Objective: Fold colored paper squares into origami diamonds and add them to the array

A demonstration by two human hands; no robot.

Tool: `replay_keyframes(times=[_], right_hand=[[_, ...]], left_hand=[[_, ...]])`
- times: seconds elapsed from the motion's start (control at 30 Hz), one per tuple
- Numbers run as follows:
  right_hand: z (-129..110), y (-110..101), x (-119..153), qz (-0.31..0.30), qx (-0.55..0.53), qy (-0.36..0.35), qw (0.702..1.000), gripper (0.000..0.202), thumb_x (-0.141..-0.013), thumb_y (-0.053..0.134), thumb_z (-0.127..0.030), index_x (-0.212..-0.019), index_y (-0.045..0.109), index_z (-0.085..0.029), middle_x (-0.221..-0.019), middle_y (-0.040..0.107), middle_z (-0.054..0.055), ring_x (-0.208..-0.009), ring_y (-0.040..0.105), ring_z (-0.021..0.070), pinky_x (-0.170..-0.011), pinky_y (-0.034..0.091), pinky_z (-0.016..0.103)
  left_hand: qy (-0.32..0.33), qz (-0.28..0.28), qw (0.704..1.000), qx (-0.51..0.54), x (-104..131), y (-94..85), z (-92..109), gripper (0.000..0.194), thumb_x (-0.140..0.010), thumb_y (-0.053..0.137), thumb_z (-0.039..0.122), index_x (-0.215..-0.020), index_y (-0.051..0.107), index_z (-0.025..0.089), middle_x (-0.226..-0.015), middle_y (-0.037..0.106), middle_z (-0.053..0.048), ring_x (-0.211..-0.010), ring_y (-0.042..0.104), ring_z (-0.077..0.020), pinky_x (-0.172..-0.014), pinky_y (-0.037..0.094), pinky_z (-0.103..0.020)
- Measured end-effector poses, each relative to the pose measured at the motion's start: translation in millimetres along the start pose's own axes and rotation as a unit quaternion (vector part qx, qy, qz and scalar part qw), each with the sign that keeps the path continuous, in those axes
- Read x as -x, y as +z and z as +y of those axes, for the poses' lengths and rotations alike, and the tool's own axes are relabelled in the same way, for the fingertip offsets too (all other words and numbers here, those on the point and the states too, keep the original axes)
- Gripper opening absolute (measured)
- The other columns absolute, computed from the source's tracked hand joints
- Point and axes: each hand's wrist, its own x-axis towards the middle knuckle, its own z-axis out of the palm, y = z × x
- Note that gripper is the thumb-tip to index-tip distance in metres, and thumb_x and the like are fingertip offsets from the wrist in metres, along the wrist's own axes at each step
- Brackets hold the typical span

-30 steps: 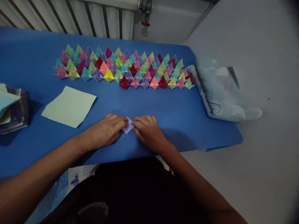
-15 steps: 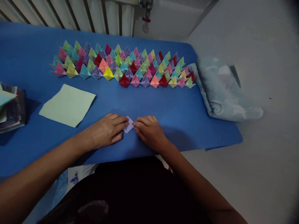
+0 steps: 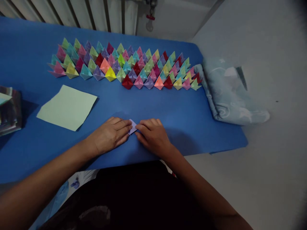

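A small folded lilac paper point(image 3: 133, 127) lies on the blue table between my hands. My left hand point(image 3: 111, 134) rests palm down, its fingers together and their tips pressing on the paper's left side. My right hand point(image 3: 153, 135) grips the paper's right corner between thumb and index finger, the other fingers curled. Part of the paper is hidden under the left fingertips. To the left, a pale green sheet point(image 3: 68, 108) lies flat near my left forearm.
Rows of colourful folded paper boats point(image 3: 128, 82) stand along the back of the blue table point(image 3: 172, 111). A folded grey-blue cloth point(image 3: 230, 95) sits at the right end. A dark, glossy packet point(image 3: 11, 111) with paper on top is at the left edge. Behind is a radiator point(image 3: 115, 17).
The lilac paper shows as a smaller shape, its lower part no longer visible. My right thumb has shifted slightly left. The view has turned a little, moving the left-side objects outward.
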Motion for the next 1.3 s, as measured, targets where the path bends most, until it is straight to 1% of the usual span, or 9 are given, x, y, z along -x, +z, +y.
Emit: replay_keyframes(times=[0.2,0.33,0.43,0.53,0.63,0.8,0.9,1.1,1.3], right_hand=[[-2,0,-2,-0.005,-0.011,0.007,1.0,0.027,-0.102,0.045,-0.023,-0.109,0.07,-0.023,-0.104,0.071,0.007,-0.09,0.052,0.0209,-0.081,0.034,0.037],[-1,-1,-2,0.008,-0.019,-0.002,1.0,0.03,-0.103,0.042,-0.021,-0.111,0.071,-0.023,-0.104,0.071,0.006,-0.091,0.053,0.0209,-0.083,0.035,0.036],[-2,-1,-2,0.008,-0.022,-0.003,1.0,0.03,-0.103,0.042,-0.02,-0.111,0.071,-0.021,-0.105,0.072,0.007,-0.088,0.053,0.0207,-0.083,0.035,0.036],[-3,-1,-3,0.008,-0.038,0.024,0.999,0.026,-0.102,0.046,-0.023,-0.107,0.071,-0.019,-0.104,0.072,0.008,-0.089,0.054,0.0211,-0.083,0.035,0.036],[-6,-2,-6,-0.006,-0.071,0.061,0.996,0.025,-0.102,0.048,-0.027,-0.105,0.072,-0.019,-0.101,0.072,0.008,-0.09,0.056,0.0211,-0.082,0.036,0.036],[-10,-8,-13,-0.034,-0.083,0.098,0.991,0.026,-0.102,0.048,-0.028,-0.1,0.073,-0.019,-0.093,0.072,0.006,-0.086,0.056,0.0207,-0.079,0.034,0.035],[-10,-10,-16,-0.046,-0.087,0.11,0.989,0.025,-0.102,0.049,-0.028,-0.101,0.073,-0.02,-0.093,0.073,0.006,-0.086,0.057,0.0202,-0.079,0.034,0.035],[-10,-10,-18,-0.046,-0.09,0.131,0.986,0.019,-0.1,0.053,-0.028,-0.105,0.069,-0.02,-0.095,0.074,0.004,-0.086,0.059,0.02,-0.079,0.033,0.035],[-12,-14,-21,-0.07,-0.071,0.139,0.985,0.016,-0.1,0.052,-0.027,-0.096,0.066,-0.019,-0.092,0.074,0.005,-0.083,0.059,0.0203,-0.077,0.032,0.035]], left_hand=[[-0.031,0.012,0.999,0.03,1,3.0,1,0.029,-0.101,0.046,0.026,-0.119,0.067,0.016,-0.123,0.07,-0.013,-0.102,0.065,-0.0242,-0.087,0.052,-0.042],[-0.025,0.018,0.999,0.02,2,5.2,1,0.028,-0.101,0.047,0.024,-0.118,0.067,0.015,-0.122,0.07,-0.014,-0.099,0.065,-0.0249,-0.083,0.052,-0.041],[-0.027,0.025,0.999,0.014,3,6.4,1,0.028,-0.101,0.047,0.023,-0.119,0.067,0.016,-0.123,0.07,-0.012,-0.101,0.064,-0.0241,-0.084,0.051,-0.04],[-0.038,0.04,0.998,0.036,4,6.0,1,0.027,-0.101,0.049,0.023,-0.118,0.068,0.016,-0.122,0.07,-0.013,-0.103,0.063,-0.0243,-0.086,0.051,-0.04],[-0.065,0.051,0.996,0.046,3,3.7,0,0.027,-0.101,0.049,0.026,-0.116,0.07,0.018,-0.114,0.07,-0.011,-0.098,0.062,-0.0237,-0.084,0.05,-0.04],[-0.093,0.038,0.994,0.036,-1,-0.6,1,0.031,-0.103,0.044,0.031,-0.111,0.072,0.019,-0.104,0.071,-0.01,-0.091,0.062,-0.0225,-0.077,0.045,-0.038],[-0.107,0.029,0.993,0.034,-2,-1.7,1,0.031,-0.104,0.042,0.03,-0.11,0.071,0.02,-0.105,0.072,-0.009,-0.09,0.064,-0.0215,-0.079,0.044,-0.037],[-0.138,0.02,0.989,0.053,-4,-3.6,1,0.03,-0.104,0.043,0.03,-0.118,0.066,0.019,-0.102,0.075,-0.006,-0.09,0.066,-0.0214,-0.082,0.042,-0.037],[-0.166,0.002,0.984,0.061,-6,-4.6,0,0.028,-0.103,0.044,0.032,-0.116,0.066,0.02,-0.099,0.076,-0.005,-0.091,0.068,-0.0218,-0.084,0.043,-0.038]])
